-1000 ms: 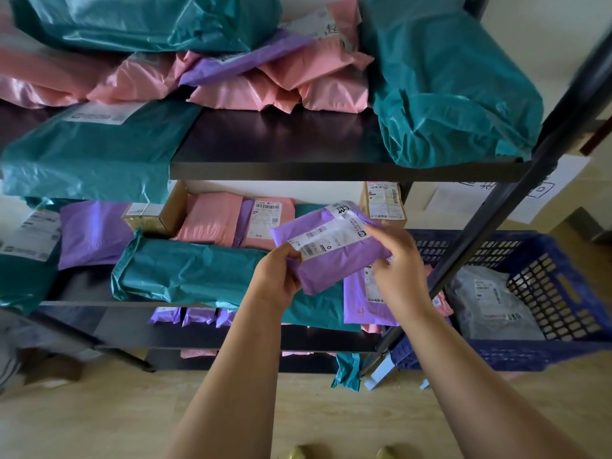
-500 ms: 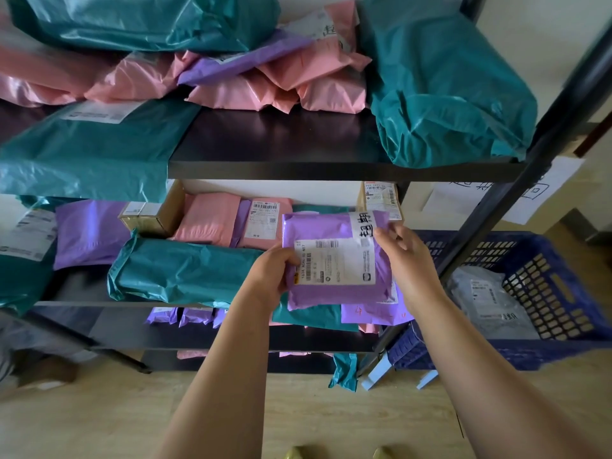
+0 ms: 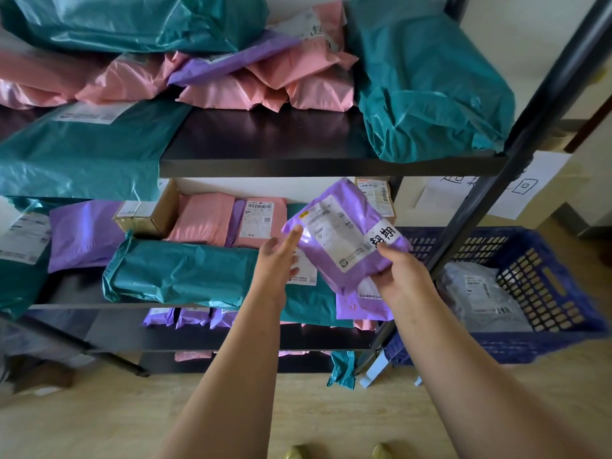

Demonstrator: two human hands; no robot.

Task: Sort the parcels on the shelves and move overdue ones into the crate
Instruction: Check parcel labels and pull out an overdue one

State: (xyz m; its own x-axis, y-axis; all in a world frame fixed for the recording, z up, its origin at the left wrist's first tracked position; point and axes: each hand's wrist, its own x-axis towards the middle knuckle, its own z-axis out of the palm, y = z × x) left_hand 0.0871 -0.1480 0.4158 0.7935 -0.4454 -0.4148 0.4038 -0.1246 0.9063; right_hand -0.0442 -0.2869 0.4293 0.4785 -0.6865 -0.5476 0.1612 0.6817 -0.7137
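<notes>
Head view: the dark metal shelving (image 3: 265, 137) holds heaped mailers (image 3: 231, 94), with the blue lattice plastic crate (image 3: 546, 286) just to its right. The purple plastic mailer parcel (image 3: 344, 233) tilts crateward before the middle shelf, probably judged overdue. The right hand (image 3: 400, 276) grips its lower corner; the left hand (image 3: 276, 263) lies straight-fingered at its edge.

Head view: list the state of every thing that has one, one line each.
purple parcel, held in the air, tilted, label facing the camera.
right hand, grips the purple parcel's lower corner.
left hand, fingers straight beside the parcel's left edge; contact unclear.
blue crate, on the floor right of the shelves, holding a grey parcel.
grey parcel, lying flat in the crate.
teal parcel, lying along the middle level's front edge.
</notes>
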